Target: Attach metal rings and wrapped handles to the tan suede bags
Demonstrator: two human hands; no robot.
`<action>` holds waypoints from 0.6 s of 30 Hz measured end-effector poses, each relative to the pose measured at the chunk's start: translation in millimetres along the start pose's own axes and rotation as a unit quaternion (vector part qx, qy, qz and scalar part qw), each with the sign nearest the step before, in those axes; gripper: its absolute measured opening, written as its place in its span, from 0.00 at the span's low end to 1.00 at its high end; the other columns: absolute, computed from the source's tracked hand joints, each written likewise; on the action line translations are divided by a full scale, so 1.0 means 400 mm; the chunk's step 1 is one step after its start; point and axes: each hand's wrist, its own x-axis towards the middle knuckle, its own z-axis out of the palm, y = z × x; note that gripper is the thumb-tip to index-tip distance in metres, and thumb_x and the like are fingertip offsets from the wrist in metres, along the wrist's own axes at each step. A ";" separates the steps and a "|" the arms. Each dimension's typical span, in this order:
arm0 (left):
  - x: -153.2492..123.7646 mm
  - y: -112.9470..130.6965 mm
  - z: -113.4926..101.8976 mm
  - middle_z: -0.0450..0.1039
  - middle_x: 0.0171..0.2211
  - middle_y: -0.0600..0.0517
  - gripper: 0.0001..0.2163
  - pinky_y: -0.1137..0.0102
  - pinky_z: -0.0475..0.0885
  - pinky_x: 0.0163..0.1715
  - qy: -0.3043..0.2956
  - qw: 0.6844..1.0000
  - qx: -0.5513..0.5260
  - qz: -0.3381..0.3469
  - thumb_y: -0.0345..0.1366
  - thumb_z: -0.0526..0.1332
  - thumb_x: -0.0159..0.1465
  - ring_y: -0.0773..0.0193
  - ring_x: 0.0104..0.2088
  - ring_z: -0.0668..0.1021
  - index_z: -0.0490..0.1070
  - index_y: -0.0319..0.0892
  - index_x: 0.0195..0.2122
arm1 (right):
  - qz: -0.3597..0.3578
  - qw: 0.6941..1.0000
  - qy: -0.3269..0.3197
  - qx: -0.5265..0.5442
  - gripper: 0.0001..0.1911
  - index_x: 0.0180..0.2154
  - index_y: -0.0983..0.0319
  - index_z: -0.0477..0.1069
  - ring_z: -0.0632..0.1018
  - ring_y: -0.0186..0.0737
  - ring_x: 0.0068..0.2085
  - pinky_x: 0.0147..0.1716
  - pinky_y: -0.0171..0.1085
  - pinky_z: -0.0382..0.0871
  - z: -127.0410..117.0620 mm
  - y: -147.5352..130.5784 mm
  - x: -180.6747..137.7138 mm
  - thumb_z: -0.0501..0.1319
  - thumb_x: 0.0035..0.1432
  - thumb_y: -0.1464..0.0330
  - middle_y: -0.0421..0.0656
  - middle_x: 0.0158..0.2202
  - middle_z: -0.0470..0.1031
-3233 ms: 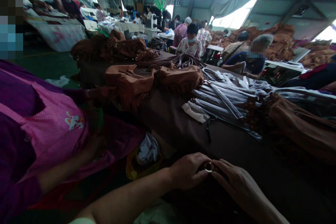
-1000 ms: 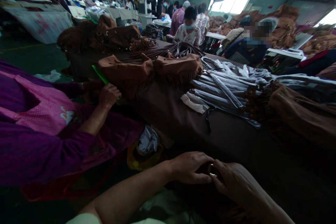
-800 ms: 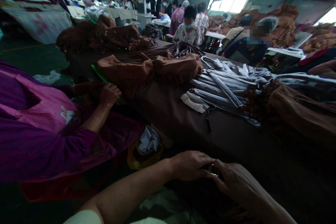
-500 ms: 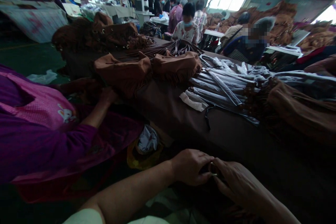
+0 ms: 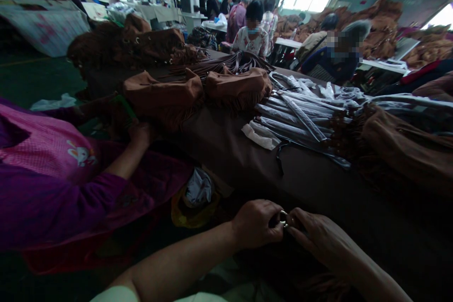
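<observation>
Low in the middle, my left hand (image 5: 257, 224) pinches a small shiny metal ring (image 5: 283, 216) between thumb and fingers. Facing it, my right hand (image 5: 316, 233) is closed too, its fingertips on the ring's right side. The two hands nearly touch. Dark brown material with fringe (image 5: 323, 285) lies below them, mostly lost in shadow; whether the ring is joined to it I cannot tell. Behind the hands spreads a table with a dark brown cover (image 5: 226, 151).
Brown fringed bags (image 5: 163, 92) and plastic-wrapped straps (image 5: 293, 115) lie on the table, with another brown bag (image 5: 406, 141) at right. At left a co-worker in a purple sleeve (image 5: 63, 198) holds a green object (image 5: 124, 106). A lined bucket (image 5: 198, 188) stands between us.
The ring shows more clearly between my hands, which have shifted slightly. The co-worker's hands have moved, and a green object now shows in them.
</observation>
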 end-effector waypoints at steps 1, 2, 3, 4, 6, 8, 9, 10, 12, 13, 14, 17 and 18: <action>0.001 0.002 -0.003 0.76 0.38 0.49 0.11 0.72 0.69 0.42 -0.004 1.000 -0.003 -0.009 0.33 0.58 0.59 0.62 0.38 0.76 0.72 0.38 0.42 | 0.007 1.000 -0.008 0.002 0.07 0.34 0.57 0.64 0.78 0.37 0.29 0.27 0.33 0.63 -0.001 0.003 0.001 0.55 0.65 0.62 0.38 0.29 0.76; 0.001 0.004 -0.006 0.75 0.37 0.49 0.10 0.72 0.69 0.41 -0.011 1.000 -0.009 -0.019 0.33 0.57 0.60 0.63 0.37 0.76 0.72 0.39 0.41 | 0.007 1.000 -0.010 0.001 0.08 0.34 0.57 0.64 0.78 0.37 0.29 0.27 0.33 0.62 -0.001 0.007 0.001 0.55 0.65 0.61 0.38 0.29 0.76; 0.001 0.006 -0.010 0.75 0.36 0.49 0.09 0.72 0.68 0.41 -0.022 0.999 -0.017 -0.028 0.34 0.57 0.61 0.63 0.37 0.76 0.72 0.39 0.40 | 0.004 1.000 -0.010 -0.003 0.09 0.34 0.57 0.65 0.78 0.37 0.28 0.26 0.33 0.61 0.000 0.010 0.000 0.55 0.65 0.61 0.38 0.29 0.76; 0.001 0.009 -0.014 0.74 0.36 0.50 0.09 0.73 0.68 0.41 -0.034 0.998 -0.028 -0.037 0.34 0.56 0.62 0.64 0.37 0.75 0.71 0.40 0.41 | 0.002 1.000 -0.010 -0.009 0.09 0.34 0.57 0.65 0.78 0.37 0.28 0.26 0.34 0.59 0.003 0.014 -0.001 0.54 0.65 0.60 0.38 0.28 0.76; -0.001 0.013 -0.023 0.74 0.37 0.51 0.09 0.73 0.67 0.40 -0.061 0.995 -0.054 -0.055 0.36 0.55 0.64 0.64 0.37 0.75 0.71 0.40 0.42 | -0.001 1.000 -0.009 -0.018 0.10 0.33 0.57 0.64 0.77 0.37 0.26 0.25 0.34 0.57 0.011 0.021 -0.005 0.53 0.66 0.60 0.37 0.26 0.75; -0.003 0.017 -0.031 0.73 0.38 0.51 0.09 0.74 0.67 0.40 -0.082 0.991 -0.078 -0.070 0.38 0.54 0.66 0.65 0.38 0.74 0.70 0.41 0.43 | -0.004 1.000 -0.014 -0.016 0.11 0.34 0.57 0.64 0.77 0.37 0.26 0.25 0.35 0.57 0.018 0.026 -0.009 0.52 0.67 0.59 0.36 0.26 0.75; -0.005 0.019 -0.035 0.73 0.38 0.51 0.10 0.74 0.67 0.40 -0.091 0.989 -0.088 -0.075 0.39 0.54 0.67 0.65 0.38 0.74 0.70 0.41 0.43 | -0.004 1.000 -0.018 -0.013 0.11 0.34 0.56 0.63 0.77 0.36 0.26 0.25 0.35 0.57 0.020 0.028 -0.010 0.51 0.67 0.58 0.36 0.26 0.74; -0.006 0.021 -0.037 0.73 0.39 0.51 0.11 0.74 0.67 0.40 -0.099 0.987 -0.098 -0.081 0.40 0.53 0.68 0.64 0.39 0.74 0.70 0.41 0.44 | -0.003 1.000 -0.021 -0.009 0.12 0.34 0.56 0.63 0.77 0.36 0.26 0.25 0.34 0.57 0.021 0.030 -0.012 0.51 0.67 0.58 0.36 0.26 0.74; -0.009 0.026 -0.036 0.73 0.41 0.50 0.12 0.73 0.66 0.42 -0.107 0.983 -0.113 -0.094 0.41 0.53 0.68 0.63 0.41 0.74 0.69 0.41 0.46 | 0.001 1.000 -0.025 -0.002 0.13 0.34 0.56 0.64 0.77 0.36 0.26 0.25 0.34 0.57 0.021 0.031 -0.015 0.50 0.68 0.58 0.36 0.26 0.74; -0.011 0.030 -0.034 0.73 0.43 0.50 0.12 0.72 0.66 0.43 -0.106 0.982 -0.116 -0.103 0.41 0.52 0.69 0.63 0.42 0.74 0.69 0.42 0.47 | 0.001 1.000 -0.025 0.001 0.13 0.34 0.56 0.64 0.77 0.35 0.26 0.25 0.34 0.58 0.021 0.031 -0.017 0.49 0.68 0.58 0.36 0.26 0.74; -0.013 0.033 -0.029 0.73 0.43 0.50 0.13 0.72 0.66 0.43 -0.103 0.981 -0.117 -0.113 0.42 0.52 0.69 0.63 0.42 0.74 0.69 0.42 0.48 | -0.002 1.000 -0.023 0.004 0.13 0.34 0.56 0.64 0.77 0.35 0.27 0.25 0.34 0.58 0.020 0.031 -0.018 0.49 0.68 0.58 0.36 0.26 0.74; -0.021 0.046 -0.007 0.73 0.43 0.50 0.12 0.71 0.67 0.42 -0.085 0.981 -0.098 -0.146 0.40 0.52 0.69 0.62 0.42 0.74 0.68 0.42 0.47 | -0.012 1.000 -0.010 0.012 0.14 0.34 0.57 0.65 0.77 0.35 0.27 0.26 0.33 0.59 0.020 0.028 -0.023 0.48 0.69 0.58 0.37 0.26 0.74; -0.024 0.050 0.001 0.73 0.43 0.50 0.11 0.71 0.66 0.42 -0.081 0.981 -0.087 -0.153 0.39 0.52 0.69 0.62 0.41 0.74 0.68 0.42 0.46 | -0.014 1.000 -0.006 0.014 0.15 0.34 0.57 0.65 0.77 0.35 0.27 0.26 0.33 0.60 0.022 0.027 -0.024 0.48 0.69 0.58 0.37 0.26 0.74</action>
